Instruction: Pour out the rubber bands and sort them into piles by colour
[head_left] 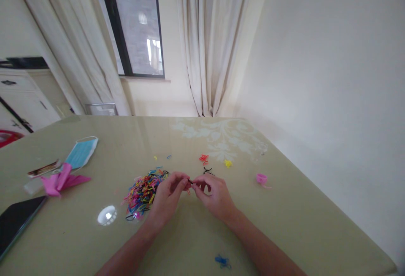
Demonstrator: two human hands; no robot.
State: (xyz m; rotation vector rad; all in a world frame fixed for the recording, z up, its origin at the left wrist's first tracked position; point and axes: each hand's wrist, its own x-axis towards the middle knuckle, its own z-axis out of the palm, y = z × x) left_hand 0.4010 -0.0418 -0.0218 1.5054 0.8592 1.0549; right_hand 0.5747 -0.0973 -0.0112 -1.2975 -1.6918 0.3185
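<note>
My left hand [171, 193] and my right hand [213, 193] meet above the table, fingertips pinched together. Between them is a small black rubber band [190, 181], gripped from both sides. A bit of orange or red shows just under the fingertips, too small to name. Left of my left hand lies a heap of mixed coloured rubber bands [142, 196], partly covered by that hand. Just beyond my right hand sits a small bunch of black bands [207, 170]. Small piles of red bands [203, 158] and yellow bands [228, 163] lie farther back.
Blue bands [223, 261] lie near the front, and a pink band bundle [261, 179] at right. Toward the left are a face mask [81, 153], pink folded material [61, 181], a dark flat device [20, 219] and a round shiny object [106, 215]. A wall borders the table's right side.
</note>
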